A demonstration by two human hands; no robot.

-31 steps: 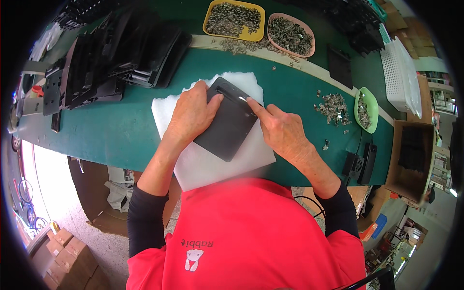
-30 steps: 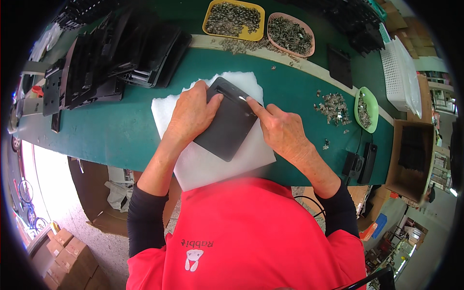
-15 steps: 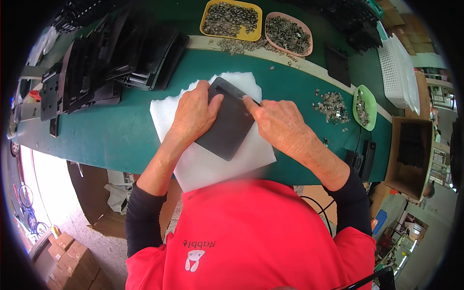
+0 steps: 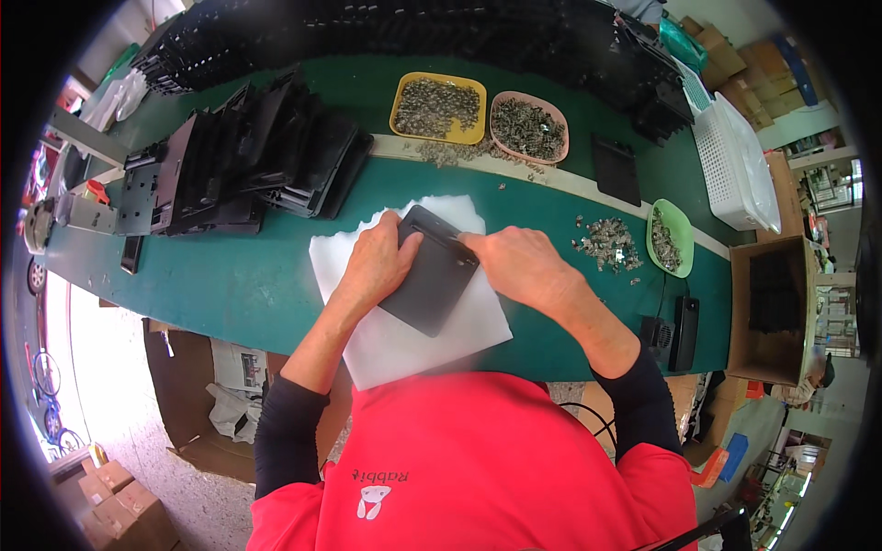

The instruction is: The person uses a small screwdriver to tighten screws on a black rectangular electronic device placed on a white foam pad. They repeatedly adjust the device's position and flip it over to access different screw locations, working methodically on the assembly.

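Part of the black panel (image 4: 432,289) is covered by the left hand (image 4: 377,264)! Fingers are hidden under the right hand (image 4: 522,264), the red shirt (image 4: 487,450) cut off below

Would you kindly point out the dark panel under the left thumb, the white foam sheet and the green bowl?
Dark panel (image 4: 432,277): head view, middle of its flat face.
White foam sheet (image 4: 404,354): head view, its bare near part.
Green bowl (image 4: 678,220): head view, bare inner wall.

- Green table (image 4: 211,285) across the middle
- Speckled floor (image 4: 216,503), glaring bright at left
- Cartons (image 4: 133,514) stacked lower left, more upper right
- Bicycle (image 4: 52,418) far left
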